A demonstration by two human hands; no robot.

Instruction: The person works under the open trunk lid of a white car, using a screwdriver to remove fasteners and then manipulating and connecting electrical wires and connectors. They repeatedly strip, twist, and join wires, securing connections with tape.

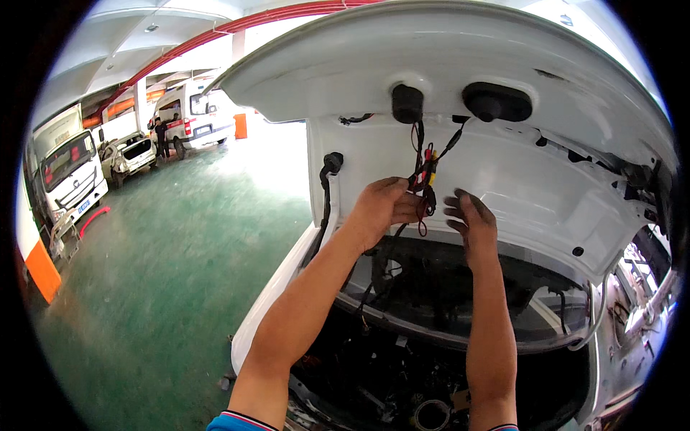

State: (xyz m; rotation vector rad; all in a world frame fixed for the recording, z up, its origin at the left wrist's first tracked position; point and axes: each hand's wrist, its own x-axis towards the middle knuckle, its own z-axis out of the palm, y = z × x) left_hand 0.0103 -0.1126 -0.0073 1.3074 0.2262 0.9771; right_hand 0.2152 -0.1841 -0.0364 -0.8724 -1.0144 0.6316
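- While the white tailgate (503, 179) stands raised above me, my left hand (381, 208) pinches the wire bundle (424, 179) with red and yellow connectors.
- My right hand (471, 219), fingers loosely spread and holding nothing, hovers just beside those wires.
- Black grommet (407, 103) sits directly above both hands.

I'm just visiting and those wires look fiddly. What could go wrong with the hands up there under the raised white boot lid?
The left hand pinches a thin wire bundle hanging from a black grommet; a hard tug might strain the wires where they enter it. The right hand is beside the bundle with fingers spread, so small connectors could slip free. Both arms reach up under the raised lid, so it could strike them if it dropped.
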